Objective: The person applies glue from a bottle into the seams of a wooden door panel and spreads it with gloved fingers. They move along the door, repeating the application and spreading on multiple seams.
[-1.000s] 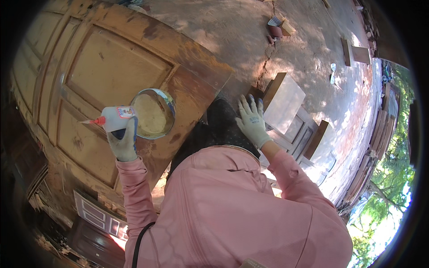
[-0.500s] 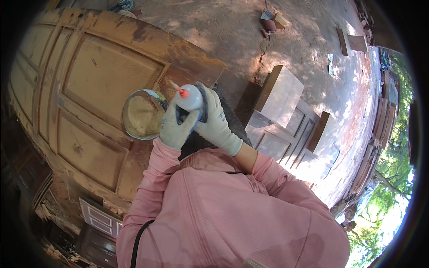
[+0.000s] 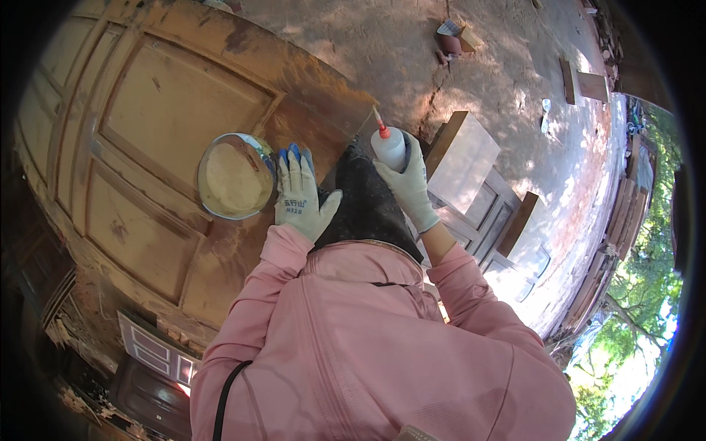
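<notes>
My right hand (image 3: 409, 181), in a pale work glove, is closed around a white squeeze bottle (image 3: 390, 151). The bottle stands nearly upright, its red nozzle (image 3: 383, 131) pointing up with a thin pale tip. My left hand (image 3: 299, 192), gloved with blue fingertips, lies palm down with fingers stretched out and thumb apart, at the near edge of a brown panelled wooden door (image 3: 154, 176). Just left of that hand sits a round tub (image 3: 208, 209) of beige paste or powder (image 3: 234, 178). Dusty smears cover much of the door.
At right a pale block-like board (image 3: 468, 158) stands by another panelled door (image 3: 482, 206) on the ground. Farther off lie a reddish-brown roll (image 3: 448, 45), a white tool (image 3: 545, 115) and wooden pieces (image 3: 593, 87). Stacked planks (image 3: 599, 272) line the right edge. More doors (image 3: 151, 349) lean at lower left.
The two hands have parted. My left hand has let go of the bottle and spread flat by the tub; my right hand has carried the bottle to the right.
</notes>
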The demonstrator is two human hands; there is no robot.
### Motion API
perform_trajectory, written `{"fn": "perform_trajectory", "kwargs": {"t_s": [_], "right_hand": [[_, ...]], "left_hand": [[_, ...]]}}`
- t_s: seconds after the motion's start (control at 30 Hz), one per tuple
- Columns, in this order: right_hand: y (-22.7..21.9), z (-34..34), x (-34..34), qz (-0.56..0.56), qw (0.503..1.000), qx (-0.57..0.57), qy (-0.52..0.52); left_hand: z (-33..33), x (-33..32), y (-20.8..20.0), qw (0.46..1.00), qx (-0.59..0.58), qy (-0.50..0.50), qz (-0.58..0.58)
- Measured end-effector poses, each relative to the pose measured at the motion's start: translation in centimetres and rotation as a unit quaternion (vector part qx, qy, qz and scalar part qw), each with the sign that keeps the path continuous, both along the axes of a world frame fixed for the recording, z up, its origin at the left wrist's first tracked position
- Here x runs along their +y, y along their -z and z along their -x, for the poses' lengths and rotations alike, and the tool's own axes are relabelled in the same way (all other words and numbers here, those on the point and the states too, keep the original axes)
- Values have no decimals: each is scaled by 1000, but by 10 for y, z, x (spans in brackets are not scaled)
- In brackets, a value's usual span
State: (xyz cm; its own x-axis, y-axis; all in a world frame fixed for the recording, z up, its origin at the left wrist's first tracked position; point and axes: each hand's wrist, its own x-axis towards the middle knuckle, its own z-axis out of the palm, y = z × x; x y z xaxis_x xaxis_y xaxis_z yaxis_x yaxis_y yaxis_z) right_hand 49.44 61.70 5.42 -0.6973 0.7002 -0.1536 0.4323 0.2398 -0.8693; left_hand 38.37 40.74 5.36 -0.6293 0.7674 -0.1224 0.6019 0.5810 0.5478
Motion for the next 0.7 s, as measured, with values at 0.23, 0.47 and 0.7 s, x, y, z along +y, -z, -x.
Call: {"fn": "perform_trajectory", "kwargs": {"t_s": [0.23,0.47,0.7], "right_hand": [[1,-31,-6,37,997,-9,61],[-3,-41,-9,27,998,-33,38],[-7,-58,-7,22,995,-12,93]], "left_hand": [[-20,21,22,991,49,1,125],[-5,73,22,973,92,170,122],[-4,78,16,966,112,198,123]]}}
